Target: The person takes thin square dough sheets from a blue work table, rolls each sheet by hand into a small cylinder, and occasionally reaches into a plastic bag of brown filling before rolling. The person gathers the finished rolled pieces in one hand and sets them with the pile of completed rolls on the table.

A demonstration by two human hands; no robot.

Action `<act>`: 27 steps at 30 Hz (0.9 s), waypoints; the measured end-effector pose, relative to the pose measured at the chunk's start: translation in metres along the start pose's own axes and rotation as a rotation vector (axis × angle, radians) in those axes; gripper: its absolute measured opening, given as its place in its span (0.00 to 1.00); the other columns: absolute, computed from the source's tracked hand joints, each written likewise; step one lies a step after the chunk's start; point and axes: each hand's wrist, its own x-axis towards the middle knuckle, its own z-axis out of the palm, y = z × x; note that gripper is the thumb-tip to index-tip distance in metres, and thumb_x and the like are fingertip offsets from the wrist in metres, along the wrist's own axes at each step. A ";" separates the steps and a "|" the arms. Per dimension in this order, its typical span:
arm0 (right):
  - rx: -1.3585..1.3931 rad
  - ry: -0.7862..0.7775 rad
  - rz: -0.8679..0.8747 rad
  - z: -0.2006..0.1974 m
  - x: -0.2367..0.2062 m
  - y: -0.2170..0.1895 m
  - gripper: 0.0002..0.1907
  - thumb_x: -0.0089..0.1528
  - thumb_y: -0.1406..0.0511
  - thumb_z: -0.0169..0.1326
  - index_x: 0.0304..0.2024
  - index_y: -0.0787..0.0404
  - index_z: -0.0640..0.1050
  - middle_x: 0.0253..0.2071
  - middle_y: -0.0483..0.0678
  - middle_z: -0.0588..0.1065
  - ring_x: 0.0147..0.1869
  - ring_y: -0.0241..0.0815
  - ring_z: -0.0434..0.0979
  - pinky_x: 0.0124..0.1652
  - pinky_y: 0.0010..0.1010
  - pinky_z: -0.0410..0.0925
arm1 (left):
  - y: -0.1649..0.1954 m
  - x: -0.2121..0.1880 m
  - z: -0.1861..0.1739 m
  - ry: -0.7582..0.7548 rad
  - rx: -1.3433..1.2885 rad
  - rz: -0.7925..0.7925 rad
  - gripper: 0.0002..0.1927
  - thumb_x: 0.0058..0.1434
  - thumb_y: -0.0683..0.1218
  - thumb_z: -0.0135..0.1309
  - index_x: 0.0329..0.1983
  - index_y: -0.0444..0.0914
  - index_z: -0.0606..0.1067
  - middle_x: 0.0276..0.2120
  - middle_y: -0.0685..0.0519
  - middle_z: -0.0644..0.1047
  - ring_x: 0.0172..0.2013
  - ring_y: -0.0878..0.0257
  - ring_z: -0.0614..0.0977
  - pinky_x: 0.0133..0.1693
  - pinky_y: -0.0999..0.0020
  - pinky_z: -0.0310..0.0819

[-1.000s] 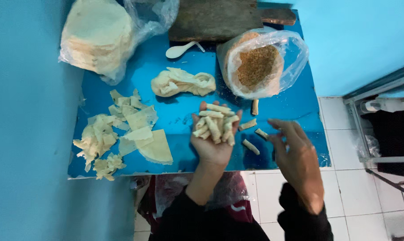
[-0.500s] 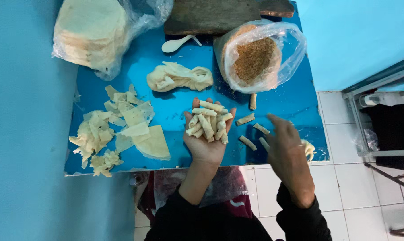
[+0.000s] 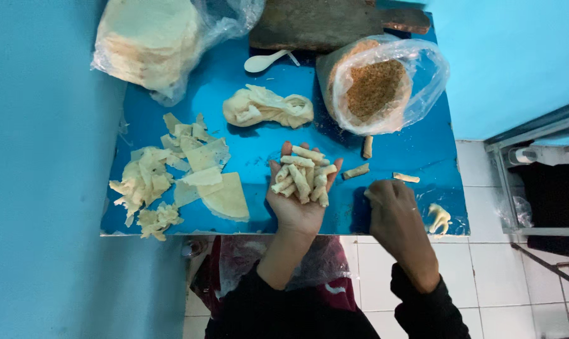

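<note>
1. Since half a second ago, the right hand [image 3: 394, 213] has closed into a loose fist over the blue table [image 3: 391, 157]; two of the small rolls that lay by it are gone, though what it grips is hidden.
2. Left hand [image 3: 299, 201] lies palm up, fingers spread wide, cradling a pile of small pastry rolls [image 3: 302, 176].
3. Three loose rolls [image 3: 356, 171] rest on the table just beyond the right hand.
4. Behind them stands a clear bag of brown crumbs [image 3: 375, 88].
5. A crumpled dough lump [image 3: 269, 107] and white spoon [image 3: 265, 61] lie farther back.
6. Cut wrapper pieces [image 3: 203, 169] are scattered to the left, below a bagged stack of round wrappers [image 3: 152, 37].
</note>
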 end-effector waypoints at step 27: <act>0.242 0.101 0.239 0.020 0.063 0.017 0.11 0.68 0.67 0.57 0.49 0.66 0.72 0.46 0.57 0.77 0.49 0.56 0.80 0.43 0.43 0.73 | 0.004 -0.004 0.005 0.008 -0.027 -0.005 0.25 0.74 0.65 0.37 0.61 0.47 0.71 0.56 0.53 0.74 0.58 0.51 0.76 0.64 0.27 0.59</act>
